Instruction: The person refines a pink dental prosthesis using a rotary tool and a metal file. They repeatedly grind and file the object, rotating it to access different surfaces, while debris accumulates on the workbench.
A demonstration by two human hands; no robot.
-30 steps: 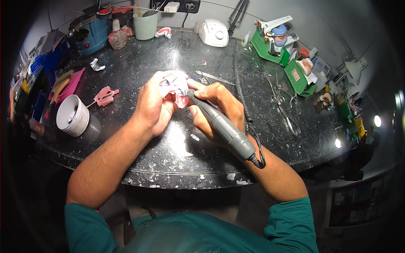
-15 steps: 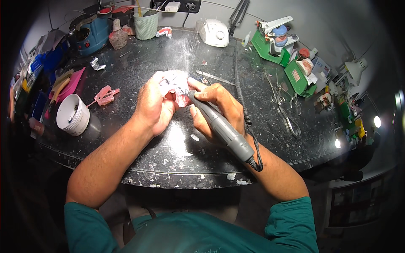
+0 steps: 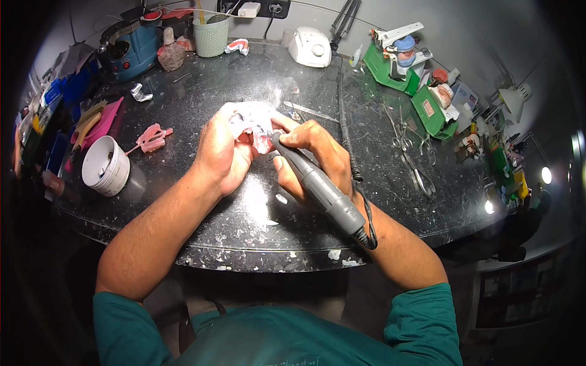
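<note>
In the middle of the bench, my left hand [image 3: 221, 151] is closed round a dental piece [image 3: 253, 119], whitish on top with a pink-red underside. Bright light washes out its detail, so I cannot make out its exact form. My right hand [image 3: 322, 145] grips a grey rotary handpiece [image 3: 329, 198] like a pen, its nose pointing up and left at the piece's right side. The tool's tip is hidden by fingers and glare. From its rear end a coiled black cord [image 3: 369, 229] loops back along my right wrist.
On the left stand a white tub [image 3: 105, 168] and a pink dental tray-shaped piece [image 3: 154, 139]. A white control box [image 3: 310, 49] sits at the back. To the right lie scissors and pliers [image 3: 406, 146], beside green boxes [image 3: 433, 116]. A thin metal tool [image 3: 311, 112] lies beyond my hands.
The spray of white dust beyond the piece has shrunk to a small puff. The handpiece's rear end has dipped slightly toward me. Both hands keep their hold.
</note>
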